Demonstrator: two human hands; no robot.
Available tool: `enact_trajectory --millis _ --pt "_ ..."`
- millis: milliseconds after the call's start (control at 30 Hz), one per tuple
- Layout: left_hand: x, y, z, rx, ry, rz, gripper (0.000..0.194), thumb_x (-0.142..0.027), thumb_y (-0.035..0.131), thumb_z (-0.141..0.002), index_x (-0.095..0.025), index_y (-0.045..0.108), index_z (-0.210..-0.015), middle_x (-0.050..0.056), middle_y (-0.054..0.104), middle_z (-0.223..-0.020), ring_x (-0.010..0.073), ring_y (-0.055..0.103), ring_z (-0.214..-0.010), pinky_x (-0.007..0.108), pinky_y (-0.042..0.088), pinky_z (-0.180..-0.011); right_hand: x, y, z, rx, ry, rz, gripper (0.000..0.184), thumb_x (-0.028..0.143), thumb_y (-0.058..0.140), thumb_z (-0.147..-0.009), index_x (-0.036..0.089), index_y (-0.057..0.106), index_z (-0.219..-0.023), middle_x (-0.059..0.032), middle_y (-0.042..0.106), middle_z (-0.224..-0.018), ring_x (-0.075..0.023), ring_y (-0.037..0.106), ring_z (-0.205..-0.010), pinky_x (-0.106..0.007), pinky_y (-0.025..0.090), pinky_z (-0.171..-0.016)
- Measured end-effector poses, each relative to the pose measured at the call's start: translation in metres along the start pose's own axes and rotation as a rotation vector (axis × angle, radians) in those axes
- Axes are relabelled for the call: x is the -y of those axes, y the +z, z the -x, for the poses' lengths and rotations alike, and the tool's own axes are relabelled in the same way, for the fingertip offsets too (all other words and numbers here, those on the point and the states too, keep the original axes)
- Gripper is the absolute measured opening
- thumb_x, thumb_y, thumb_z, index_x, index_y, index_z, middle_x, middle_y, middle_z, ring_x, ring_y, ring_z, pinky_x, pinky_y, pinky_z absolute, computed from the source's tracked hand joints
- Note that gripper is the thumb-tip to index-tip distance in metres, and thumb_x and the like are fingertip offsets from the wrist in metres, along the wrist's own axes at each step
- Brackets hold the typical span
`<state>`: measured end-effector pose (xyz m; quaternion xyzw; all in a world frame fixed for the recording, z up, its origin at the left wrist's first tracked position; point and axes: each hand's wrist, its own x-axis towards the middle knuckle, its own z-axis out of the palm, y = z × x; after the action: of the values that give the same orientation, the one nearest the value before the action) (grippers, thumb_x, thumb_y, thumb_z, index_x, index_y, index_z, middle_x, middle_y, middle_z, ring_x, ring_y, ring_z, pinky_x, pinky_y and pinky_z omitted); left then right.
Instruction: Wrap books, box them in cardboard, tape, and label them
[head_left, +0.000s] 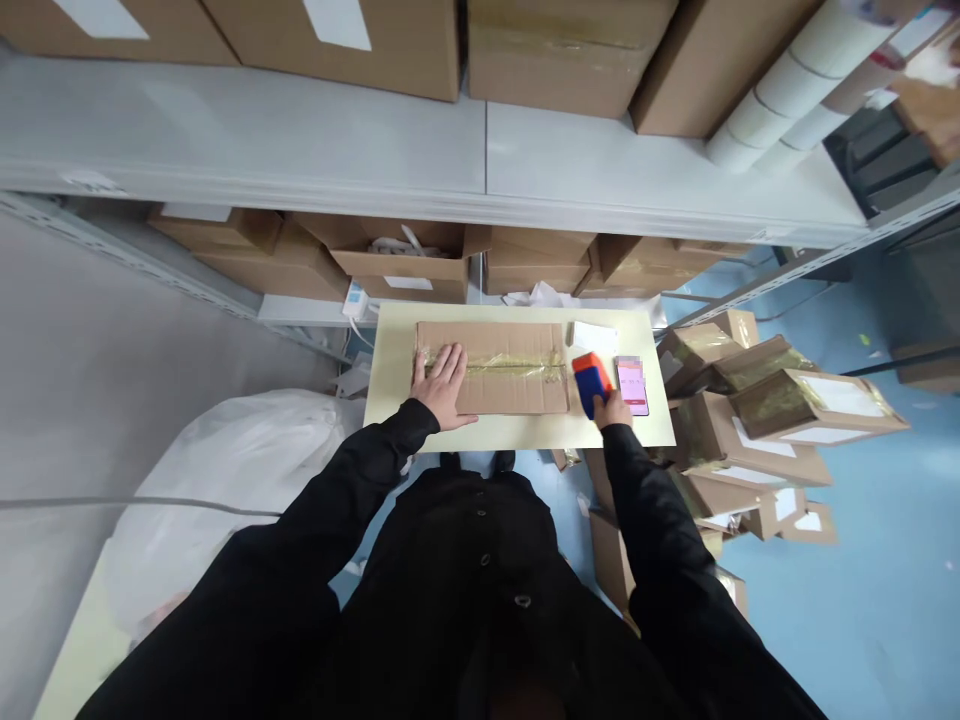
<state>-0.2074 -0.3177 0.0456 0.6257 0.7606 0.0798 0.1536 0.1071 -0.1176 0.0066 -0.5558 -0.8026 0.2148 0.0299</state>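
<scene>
A flat brown cardboard box (517, 392) lies on the pale tabletop (510, 432), with shiny, wrinkled clear tape along its middle. My left hand (442, 388) rests palm down on the box's left end, fingers stretched out and thumb pointing right. Off the box's right end, my right hand (613, 408) grips an orange and blue handheld tool (592, 380); its exact kind is not clear. A phone (631, 385) with a pink screen lies just right of that hand. Behind the tool is a small white box (593, 337).
A grey shelf (337, 150) carrying cartons (570, 55) and white rolls (780, 100) spans above the table's far side. Lower cartons (405, 275) stand behind the table. Taped boxes (757, 435) pile up at right. A white plastic bag (225, 460) bulges at left.
</scene>
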Motion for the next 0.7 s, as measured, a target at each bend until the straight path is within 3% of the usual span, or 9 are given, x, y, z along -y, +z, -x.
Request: enact_trajectory --millis 67,133,167,267,367,433,500,567,700 --pt "-0.001 -0.002 0.000 0.000 0.004 0.018 0.112 -0.061 0.061 -0.063 -0.010 0.009 -0.149 0.018 0.011 -0.155 0.0370 0.005 -0.142 0.059 -0.015 -0.108 0.007 -0.035 -0.001 -0.217 0.094 -0.081 0.040 0.044 0.035 -0.082 0.014 0.055 -0.100 -0.0128 0.063 -0.079 -0.0274 0.060 -0.074 -0.041 0.047 -0.067" --pt "-0.002 -0.003 0.001 -0.004 0.008 0.034 0.113 -0.060 0.063 -0.062 -0.010 0.010 -0.149 0.018 0.011 -0.155 0.0368 0.006 -0.142 0.059 -0.015 -0.108 0.029 -0.070 -0.005 -0.400 0.030 -0.269 0.034 0.049 0.039 -0.080 0.019 0.055 -0.085 -0.0035 0.057 -0.067 -0.0203 0.054 -0.065 -0.032 0.044 -0.060" --pt "-0.002 -0.004 0.002 -0.007 0.009 0.041 0.113 -0.059 0.064 -0.062 -0.011 0.009 -0.149 0.018 0.011 -0.155 0.0366 0.007 -0.142 0.060 -0.015 -0.108 0.045 -0.084 -0.009 -0.425 -0.048 -0.360 0.033 0.051 0.040 -0.080 0.020 0.053 -0.076 -0.0004 0.052 -0.061 -0.0171 0.050 -0.060 -0.029 0.041 -0.056" --pt "-0.005 -0.004 0.006 -0.016 0.006 0.056 0.114 -0.058 0.065 -0.061 -0.010 0.010 -0.149 0.018 0.010 -0.155 0.0364 0.008 -0.142 0.060 -0.014 -0.108 0.109 -0.103 -0.022 -0.242 -0.271 -0.541 0.044 0.059 0.043 -0.080 0.021 0.045 -0.059 0.0031 0.038 -0.051 -0.0116 0.038 -0.051 -0.025 0.031 -0.049" --pt "-0.006 -0.003 0.014 -0.019 -0.003 0.080 0.115 -0.058 0.066 -0.060 -0.008 0.012 -0.148 0.018 0.010 -0.155 0.0366 0.008 -0.142 0.061 -0.012 -0.109 0.168 -0.089 -0.036 0.105 -0.386 -0.611 0.054 0.069 0.050 -0.075 0.020 0.043 -0.053 0.0041 0.035 -0.048 -0.0088 0.032 -0.048 -0.025 0.026 -0.047" --pt "-0.007 -0.001 0.020 -0.023 -0.006 0.119 0.117 -0.061 0.067 -0.058 -0.007 0.014 -0.147 0.019 0.011 -0.154 0.0370 0.009 -0.142 0.061 -0.012 -0.108 0.191 -0.073 -0.043 0.249 -0.410 -0.589 0.057 0.071 0.053 -0.071 0.019 0.043 -0.051 0.0049 0.034 -0.046 -0.0078 0.030 -0.046 -0.024 0.024 -0.046" --pt "-0.007 -0.002 0.025 -0.045 -0.015 0.195 0.115 -0.065 0.065 -0.058 -0.007 0.020 -0.146 0.019 0.014 -0.154 0.0369 0.011 -0.142 0.061 -0.010 -0.109 0.201 -0.062 -0.048 0.328 -0.413 -0.557 0.058 0.073 0.054 -0.069 0.019 0.045 -0.050 0.0050 0.036 -0.045 -0.0078 0.031 -0.046 -0.025 0.024 -0.046" --pt "-0.007 -0.004 0.025 -0.093 -0.065 0.325 0.097 -0.064 0.058 -0.067 -0.010 0.031 -0.142 0.018 0.025 -0.151 0.0354 0.020 -0.140 0.060 -0.006 -0.111 0.202 -0.057 -0.051 0.367 -0.418 -0.541 0.058 0.073 0.055 -0.068 0.019 0.046 -0.050 0.0048 0.038 -0.045 -0.0082 0.032 -0.046 -0.025 0.024 -0.047" --pt "-0.008 -0.019 0.009 -0.344 -0.318 0.793 0.060 -0.055 0.043 -0.084 -0.012 0.053 -0.125 0.017 0.051 -0.135 0.0301 0.042 -0.130 0.050 0.016 -0.114 0.190 -0.057 -0.058 0.411 -0.441 -0.579 0.056 0.071 0.056 -0.068 0.019 0.046 -0.051 0.0056 0.038 -0.045 -0.0081 0.032 -0.045 -0.024 0.024 -0.047"
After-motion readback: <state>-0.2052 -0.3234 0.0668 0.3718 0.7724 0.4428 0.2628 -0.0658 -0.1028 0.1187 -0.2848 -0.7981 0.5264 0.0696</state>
